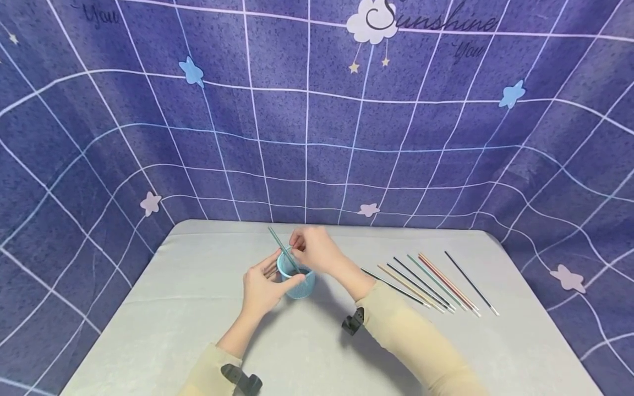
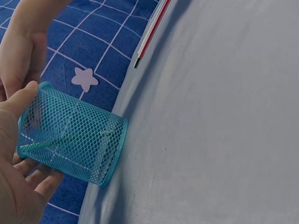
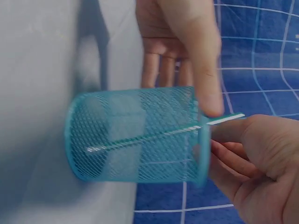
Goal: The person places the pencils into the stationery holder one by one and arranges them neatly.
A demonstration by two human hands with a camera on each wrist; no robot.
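A light-blue mesh pen cup (image 1: 300,286) stands on the table, its open top facing up. My left hand (image 1: 262,289) grips it, with the thumb at the rim and the fingers (image 2: 39,179) along the opposite side. A thin green stick (image 1: 281,243) leans in the cup, its upper end sticking out past the rim; through the mesh its lower end (image 3: 96,149) shows near the base. My right hand (image 1: 314,250) is at the far right of the rim with curled fingers (image 3: 229,158), pinching the rim beside the stick.
Right of the cup, several thin sticks (image 1: 436,283) in black, yellow, green and red with white ends lie side by side on the pale table (image 1: 317,352). One dark stick (image 1: 470,282) lies farther right. A purple grid-patterned cloth (image 1: 317,121) rises behind the table and at its sides.
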